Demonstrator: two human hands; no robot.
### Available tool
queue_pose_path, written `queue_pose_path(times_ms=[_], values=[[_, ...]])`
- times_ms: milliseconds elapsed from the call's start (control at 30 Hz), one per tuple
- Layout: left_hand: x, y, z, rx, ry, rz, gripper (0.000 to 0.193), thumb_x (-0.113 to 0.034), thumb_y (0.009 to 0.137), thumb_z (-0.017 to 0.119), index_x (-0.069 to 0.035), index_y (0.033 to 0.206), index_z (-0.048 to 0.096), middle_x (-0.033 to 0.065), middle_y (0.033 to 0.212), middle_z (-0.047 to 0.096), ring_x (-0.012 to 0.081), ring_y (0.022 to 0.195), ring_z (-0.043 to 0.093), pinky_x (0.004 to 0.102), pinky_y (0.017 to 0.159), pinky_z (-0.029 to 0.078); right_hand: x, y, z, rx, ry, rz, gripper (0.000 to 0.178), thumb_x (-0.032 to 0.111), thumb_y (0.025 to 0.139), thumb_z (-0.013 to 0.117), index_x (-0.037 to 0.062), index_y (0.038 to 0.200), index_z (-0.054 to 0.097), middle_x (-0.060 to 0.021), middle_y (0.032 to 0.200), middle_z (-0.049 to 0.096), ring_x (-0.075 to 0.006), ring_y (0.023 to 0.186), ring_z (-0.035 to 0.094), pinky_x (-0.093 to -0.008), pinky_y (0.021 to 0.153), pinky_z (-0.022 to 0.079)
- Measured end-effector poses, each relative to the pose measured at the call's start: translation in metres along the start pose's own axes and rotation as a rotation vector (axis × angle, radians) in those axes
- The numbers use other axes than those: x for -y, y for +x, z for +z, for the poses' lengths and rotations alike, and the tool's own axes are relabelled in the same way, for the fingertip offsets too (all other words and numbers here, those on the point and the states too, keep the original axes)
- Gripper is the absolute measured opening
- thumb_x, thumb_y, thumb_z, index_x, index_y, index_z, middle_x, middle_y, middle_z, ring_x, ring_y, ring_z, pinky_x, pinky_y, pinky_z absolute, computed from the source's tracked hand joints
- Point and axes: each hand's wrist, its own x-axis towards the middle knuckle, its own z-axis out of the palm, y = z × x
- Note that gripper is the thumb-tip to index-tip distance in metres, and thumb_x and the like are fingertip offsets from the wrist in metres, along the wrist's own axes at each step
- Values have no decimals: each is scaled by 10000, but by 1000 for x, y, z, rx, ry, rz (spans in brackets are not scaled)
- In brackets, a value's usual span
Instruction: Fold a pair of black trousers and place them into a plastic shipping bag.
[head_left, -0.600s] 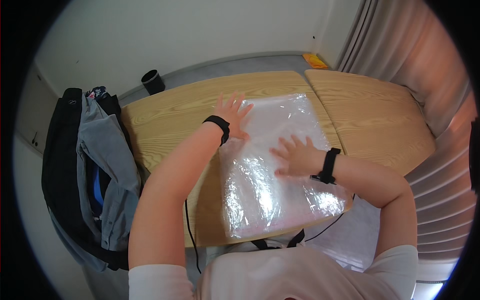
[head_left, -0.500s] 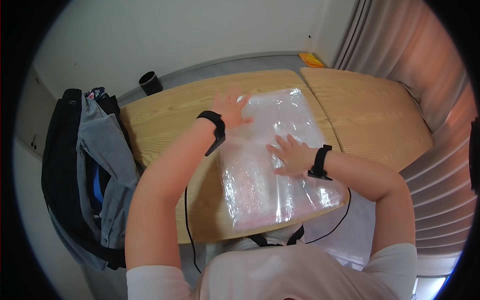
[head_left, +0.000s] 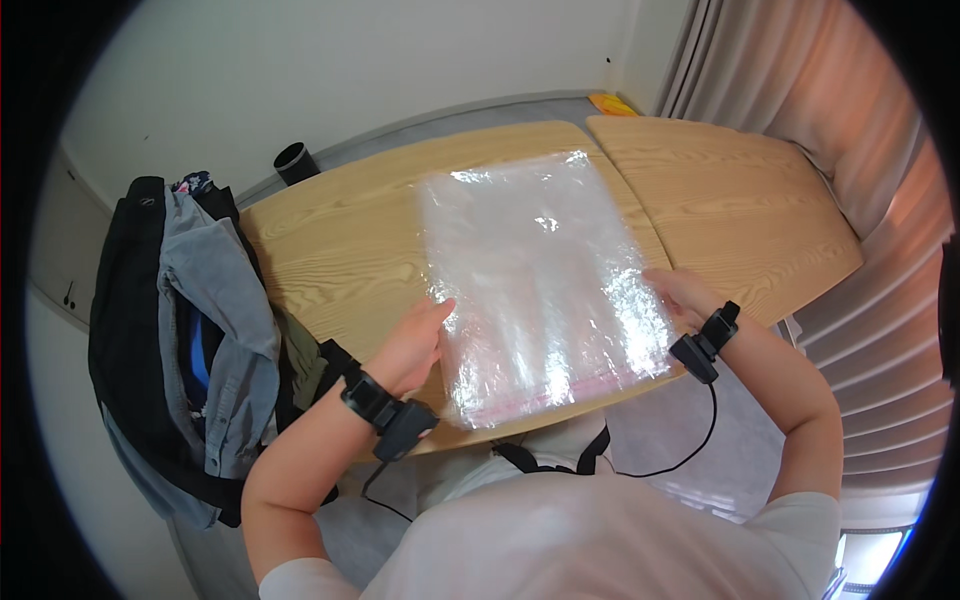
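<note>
A large clear plastic bag lies flat on the wooden table, glossy and wrinkled, with a pinkish strip along its near edge. Whether it is one bag or a stack, I cannot tell. My left hand is at the bag's left edge, fingers closed on it near the lower part. Across from it, my right hand grips the right edge, its fingers curled and partly hidden. Each wrist wears a black strap with a small device and a cable.
Clothes in black, grey and olive hang in a heap at the table's left end. A black bin stands on the floor beyond the table. Another table section adjoins on the right, beside a pleated curtain. A yellow item lies by the far wall.
Both hands, which lay spread on top of the plastic, have drawn apart and nearer to me, onto its left and right edges. The upper surface is now uncovered.
</note>
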Motion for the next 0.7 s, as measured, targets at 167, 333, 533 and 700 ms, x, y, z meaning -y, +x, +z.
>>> queue_pose_path(times_ms=[167,333,533,700], values=[[35,27,13,-73,-172,113,296,-191,986,434,-15,1222,457,106,1213,538,219,1098,526,382,930,431,-33,20,13,157,261,38,360,158,894,604,-114,1119,531,-160,996,624,-252,845,631,-374,734,529],[49,59,-2,-139,-51,8,255,-172,973,450,18,1126,523,110,1097,606,240,980,592,391,860,484,-38,33,16,89,179,3,264,155,843,638,-57,996,601,-133,905,611,-234,776,605,-391,656,499],[34,59,-5,-23,-226,-209,213,-169,926,492,18,968,585,110,903,643,241,845,636,448,734,536,-30,13,28,9,135,-47,120,28,765,585,-5,879,601,-53,683,527,-164,549,462,-356,481,380],[27,56,40,-16,-245,-19,161,-88,907,520,23,1020,552,108,905,621,222,819,631,383,737,547,-33,5,5,-41,61,-383,415,-57,751,569,-42,1166,564,-58,821,595,-123,746,553,-260,631,453]])
